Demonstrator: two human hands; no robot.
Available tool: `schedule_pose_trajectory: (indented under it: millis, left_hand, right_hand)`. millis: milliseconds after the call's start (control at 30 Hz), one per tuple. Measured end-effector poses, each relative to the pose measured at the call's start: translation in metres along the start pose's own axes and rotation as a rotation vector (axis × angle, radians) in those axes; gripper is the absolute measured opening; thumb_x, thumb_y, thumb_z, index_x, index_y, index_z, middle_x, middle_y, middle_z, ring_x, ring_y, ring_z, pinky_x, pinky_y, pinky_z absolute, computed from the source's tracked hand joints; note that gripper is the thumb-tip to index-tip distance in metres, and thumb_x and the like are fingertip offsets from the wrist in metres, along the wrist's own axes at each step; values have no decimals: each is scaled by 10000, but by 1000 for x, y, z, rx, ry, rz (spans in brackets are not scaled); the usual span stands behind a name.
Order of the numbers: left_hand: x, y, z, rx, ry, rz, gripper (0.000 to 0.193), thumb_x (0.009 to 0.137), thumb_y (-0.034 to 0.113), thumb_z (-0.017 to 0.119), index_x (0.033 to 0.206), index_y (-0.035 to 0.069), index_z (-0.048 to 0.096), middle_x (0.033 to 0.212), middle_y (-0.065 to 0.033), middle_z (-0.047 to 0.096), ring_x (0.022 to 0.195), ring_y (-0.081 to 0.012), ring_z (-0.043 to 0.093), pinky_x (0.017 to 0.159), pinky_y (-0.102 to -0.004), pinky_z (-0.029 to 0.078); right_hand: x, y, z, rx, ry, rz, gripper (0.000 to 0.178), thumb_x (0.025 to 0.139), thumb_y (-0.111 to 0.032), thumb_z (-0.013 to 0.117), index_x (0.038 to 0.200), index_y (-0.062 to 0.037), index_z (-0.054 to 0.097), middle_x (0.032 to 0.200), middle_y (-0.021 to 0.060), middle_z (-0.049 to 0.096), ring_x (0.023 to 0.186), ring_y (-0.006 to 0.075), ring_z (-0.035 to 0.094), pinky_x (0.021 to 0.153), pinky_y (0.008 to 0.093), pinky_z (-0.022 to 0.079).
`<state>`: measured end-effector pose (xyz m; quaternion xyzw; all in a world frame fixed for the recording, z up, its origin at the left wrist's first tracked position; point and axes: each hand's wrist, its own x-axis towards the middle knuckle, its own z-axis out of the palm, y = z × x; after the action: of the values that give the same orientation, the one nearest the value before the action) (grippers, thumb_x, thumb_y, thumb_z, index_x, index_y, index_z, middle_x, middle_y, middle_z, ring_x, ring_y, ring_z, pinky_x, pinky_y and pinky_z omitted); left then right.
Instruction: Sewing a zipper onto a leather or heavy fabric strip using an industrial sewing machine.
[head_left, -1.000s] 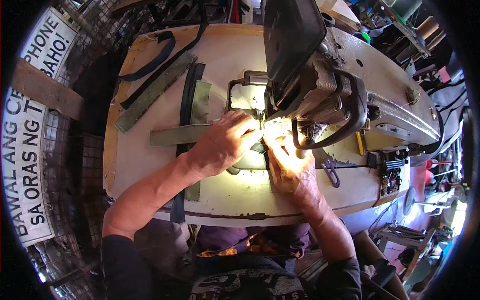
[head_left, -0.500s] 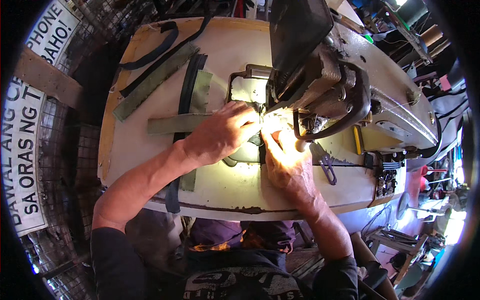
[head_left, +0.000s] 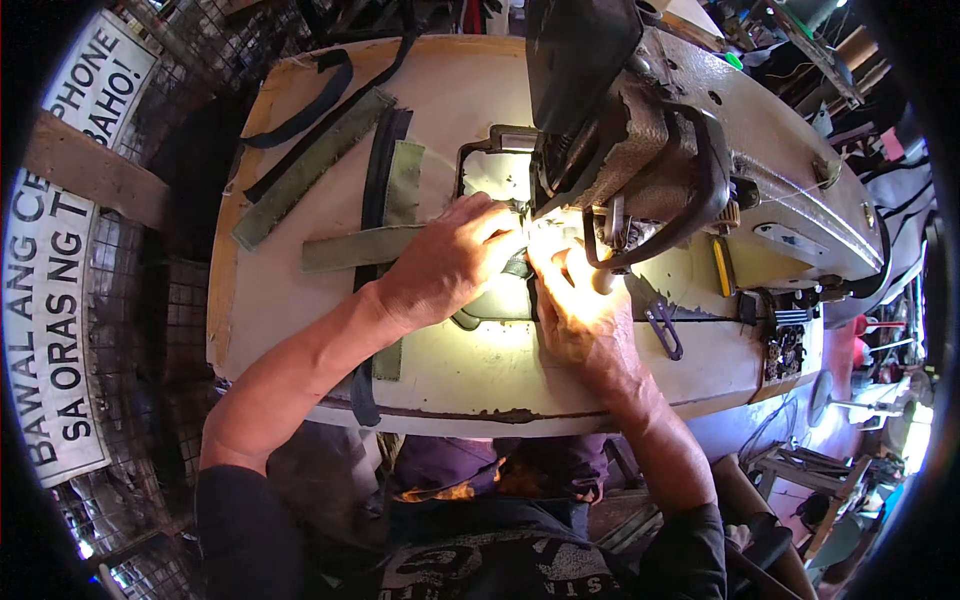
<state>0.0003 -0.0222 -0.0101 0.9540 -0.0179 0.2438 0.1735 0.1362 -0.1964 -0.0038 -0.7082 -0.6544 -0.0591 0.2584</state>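
Note:
My left hand and my right hand come together under the head of a sewing machine. The fingers of both are closed on a small dark piece of fabric, mostly hidden beneath them. Bright lamp light washes out the right fingertips and the stitching area. Beneath my left hand and wrist lie an olive fabric strip and a long black strip that hangs over the table's front edge. Another short olive strip rests beside the black one.
Farther left on the white table lie a wide olive strip and a curved dark strip. Right of my right hand are small thread snips and a yellow-and-black tool. Wire mesh with signs stands at the left.
The whole view has shifted slightly, with the table sitting a little farther right. Both hands stay at the same spot under the machine head, fingers still closed on the fabric.

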Motion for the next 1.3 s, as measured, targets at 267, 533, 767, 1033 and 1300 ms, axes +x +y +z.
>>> schedule_pose_trajectory:
  millis: [267, 533, 767, 1033, 1300]
  left_hand:
    - [-1, -2, 9, 46, 87, 34, 227, 807, 59, 626, 1028, 8, 648, 1018, -123, 580, 1021, -316, 588, 921, -432, 526]
    - [1, -9, 1, 27, 29, 17, 294, 792, 68, 675, 1077, 0, 672, 1046, -126, 619, 1044, -315, 609, 963, -427, 526]
    - [0, -10, 3, 53, -4, -17, 347, 799, 93, 701, 1132, -3, 692, 1044, -129, 630, 1069, -317, 618, 1000, -435, 516]
    - [0, -5, 1, 52, -18, -36, 371, 801, 82, 714, 1160, -4, 687, 1100, -143, 629, 1120, -319, 617, 1048, -443, 505]
    - [0, -4, 2, 72, -40, -64, 386, 792, 75, 714, 1169, -5, 685, 1145, -147, 635, 1160, -329, 610, 1100, -455, 484]
  right_hand:
    - [-70, 58, -133, -258, 437, 237, 235, 969, -73, 685, 1196, -79, 743, 1133, 98, 743, 1044, 246, 694, 896, 379, 549]
    - [-10, 284, -334, -705, 334, 571, 325, 1057, -285, 607, 1300, -108, 728, 1219, 132, 706, 1072, 241, 673, 961, 368, 512]
    - [12, 364, -326, -496, 63, 731, 441, 1035, -380, 536, 1160, -3, 728, 1110, 259, 727, 1040, 411, 697, 930, 465, 507]
    - [7, 380, -339, -494, -79, 695, 447, 1046, -373, 527, 1167, 15, 713, 1110, 264, 720, 1016, 417, 697, 916, 451, 511]
    - [-37, 423, -365, -622, -308, 657, 373, 1039, -123, 534, 1393, -50, 630, 1267, 200, 703, 1090, 315, 705, 906, 385, 554]
